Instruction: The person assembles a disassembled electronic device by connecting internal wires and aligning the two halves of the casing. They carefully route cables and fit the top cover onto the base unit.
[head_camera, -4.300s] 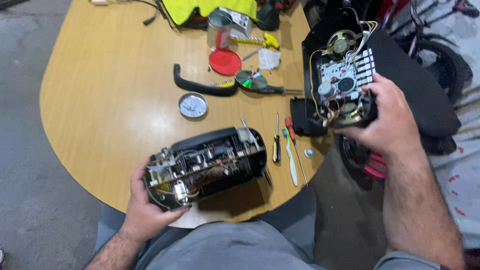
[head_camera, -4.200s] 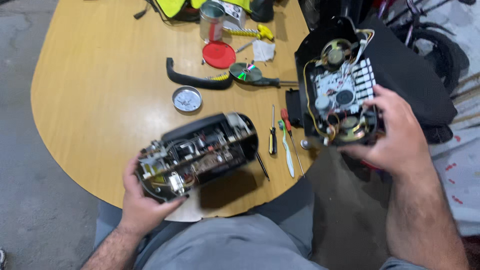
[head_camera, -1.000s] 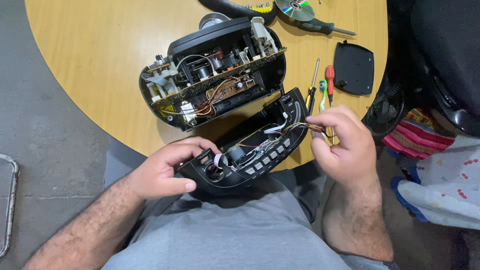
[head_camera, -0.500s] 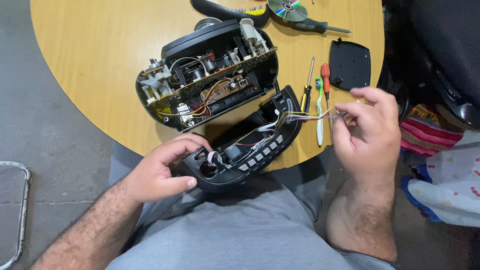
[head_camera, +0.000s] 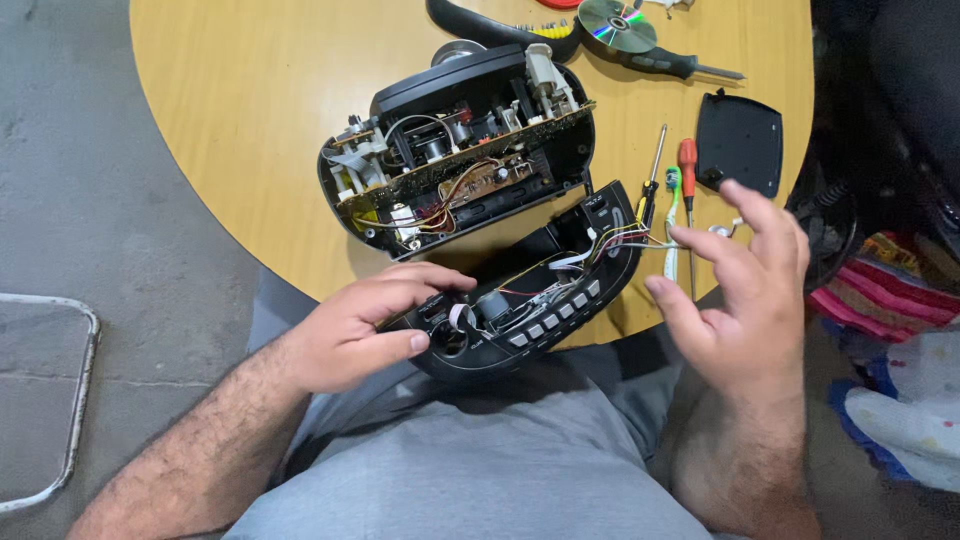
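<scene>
Released half a second ago, the wires (head_camera: 628, 238) now hang free; right hand (head_camera: 745, 300) spread, empty. Left hand (head_camera: 365, 325) grips the black button panel (head_camera: 540, 290) at the tabletop's (head_camera: 250, 120) near edge.

The table (head_camera: 250, 120) is smooth yellow wood with a soft shine. The radio shell (head_camera: 470, 95) and the button panel (head_camera: 540, 320) are shiny black plastic, and the disc (head_camera: 617, 22) gleams like a mirror. The floor (head_camera: 70, 180) is rough grey concrete.
</scene>
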